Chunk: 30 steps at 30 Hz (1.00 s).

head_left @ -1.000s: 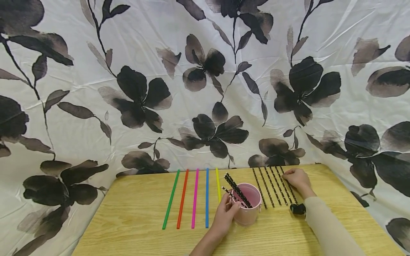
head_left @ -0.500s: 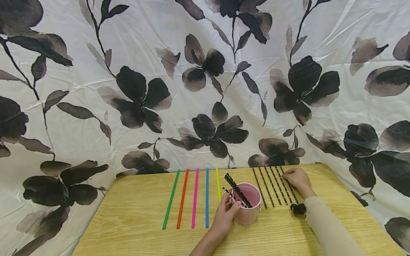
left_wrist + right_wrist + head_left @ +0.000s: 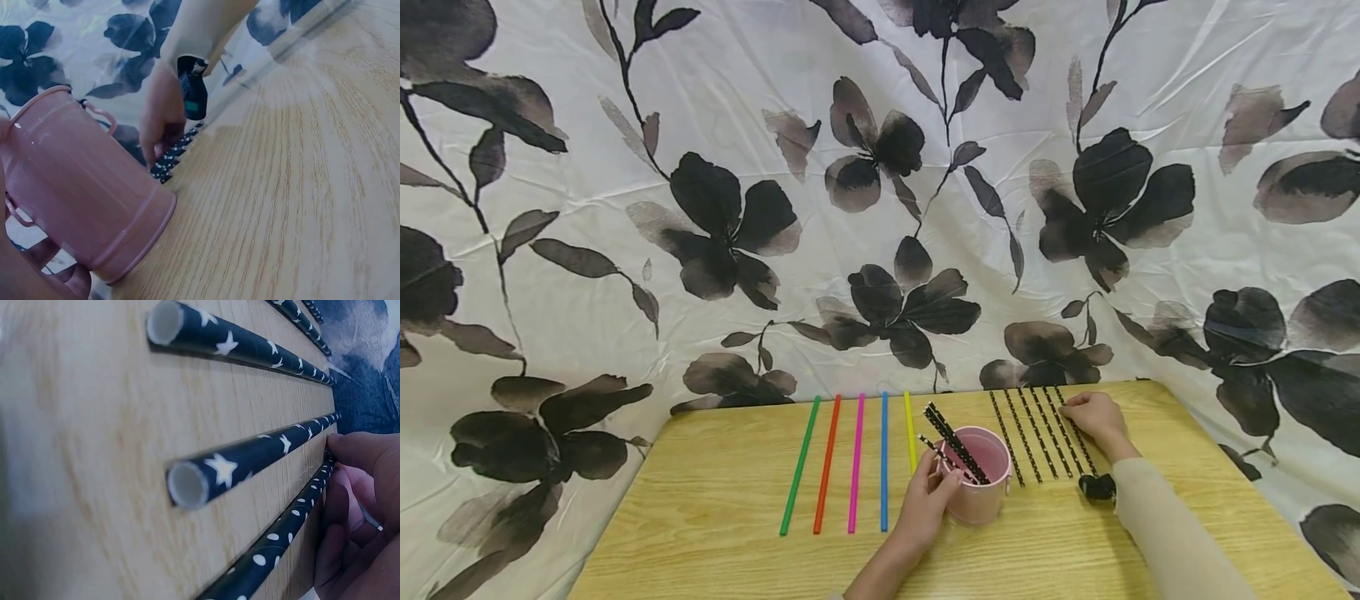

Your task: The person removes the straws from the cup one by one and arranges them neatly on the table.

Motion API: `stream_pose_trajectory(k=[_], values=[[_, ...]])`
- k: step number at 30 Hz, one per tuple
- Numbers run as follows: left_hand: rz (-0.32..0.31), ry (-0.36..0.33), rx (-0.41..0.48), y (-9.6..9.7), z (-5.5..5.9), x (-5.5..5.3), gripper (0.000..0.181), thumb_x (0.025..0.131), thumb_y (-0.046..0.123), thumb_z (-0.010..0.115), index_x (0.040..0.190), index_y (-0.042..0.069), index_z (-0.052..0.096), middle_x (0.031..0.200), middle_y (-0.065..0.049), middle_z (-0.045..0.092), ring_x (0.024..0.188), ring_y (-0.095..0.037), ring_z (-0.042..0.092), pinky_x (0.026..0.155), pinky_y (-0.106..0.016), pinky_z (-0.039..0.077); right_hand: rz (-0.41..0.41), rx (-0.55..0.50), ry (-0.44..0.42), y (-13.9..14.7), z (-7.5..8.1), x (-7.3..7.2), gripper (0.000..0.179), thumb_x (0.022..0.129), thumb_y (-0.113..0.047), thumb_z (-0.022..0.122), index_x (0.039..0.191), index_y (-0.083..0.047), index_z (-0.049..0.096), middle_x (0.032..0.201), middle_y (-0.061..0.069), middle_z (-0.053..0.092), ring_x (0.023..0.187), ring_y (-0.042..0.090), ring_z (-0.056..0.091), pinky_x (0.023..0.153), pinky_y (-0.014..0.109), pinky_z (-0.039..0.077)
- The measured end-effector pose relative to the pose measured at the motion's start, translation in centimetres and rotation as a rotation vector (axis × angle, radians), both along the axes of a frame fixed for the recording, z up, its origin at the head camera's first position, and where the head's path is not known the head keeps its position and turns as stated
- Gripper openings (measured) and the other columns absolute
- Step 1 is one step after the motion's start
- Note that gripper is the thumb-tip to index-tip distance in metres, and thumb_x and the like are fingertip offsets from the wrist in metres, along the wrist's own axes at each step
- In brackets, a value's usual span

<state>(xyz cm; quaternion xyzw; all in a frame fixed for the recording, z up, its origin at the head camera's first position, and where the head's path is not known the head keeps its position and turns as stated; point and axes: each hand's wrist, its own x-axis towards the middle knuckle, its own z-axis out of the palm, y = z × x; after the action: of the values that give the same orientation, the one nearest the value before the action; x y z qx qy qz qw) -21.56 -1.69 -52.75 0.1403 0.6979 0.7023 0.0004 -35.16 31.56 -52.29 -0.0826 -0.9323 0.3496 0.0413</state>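
My left hand [image 3: 922, 507] grips a small pink metal bucket [image 3: 977, 503] by its side and rim, thumb over the edge. Several black patterned straws [image 3: 953, 442] lean inside it, towards the left. My right hand [image 3: 1099, 422] pinches the far end of a black straw with white dots [image 3: 275, 550], which lies along the wood at the right end of a row. Beside it in the right wrist view lie black straws with white stars [image 3: 250, 459]. The left wrist view shows the bucket's wall close up, with some of my left fingers [image 3: 69, 281] at its side.
Left of the bucket, a green straw [image 3: 801, 467], a red straw [image 3: 827, 467], a pink straw [image 3: 857, 467], a blue straw [image 3: 884, 467] and a yellow straw [image 3: 911, 429] lie spaced apart on the wooden table [image 3: 715, 500]. Flower-printed cloth [image 3: 805, 275] hangs behind.
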Motion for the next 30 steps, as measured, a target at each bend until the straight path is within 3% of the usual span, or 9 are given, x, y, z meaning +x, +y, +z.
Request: stream_pose_trajectory(k=[30], values=[[-0.018,-0.003,0.002,-0.15,-0.3,-0.2,0.046,0.099,0.03,0.054,0.143,0.02,0.044,0.143,-0.016,0.044,0.129,-0.041,0.042,0.105,-0.055,0.034,-0.006,-0.008,0.006,0.0,-0.24,0.15,0.034,0.09,-0.031,0.066,0.105,0.0,0.07,0.109,0.021,0.065,0.09,0.036,0.061,0.076,0.05,0.048]])
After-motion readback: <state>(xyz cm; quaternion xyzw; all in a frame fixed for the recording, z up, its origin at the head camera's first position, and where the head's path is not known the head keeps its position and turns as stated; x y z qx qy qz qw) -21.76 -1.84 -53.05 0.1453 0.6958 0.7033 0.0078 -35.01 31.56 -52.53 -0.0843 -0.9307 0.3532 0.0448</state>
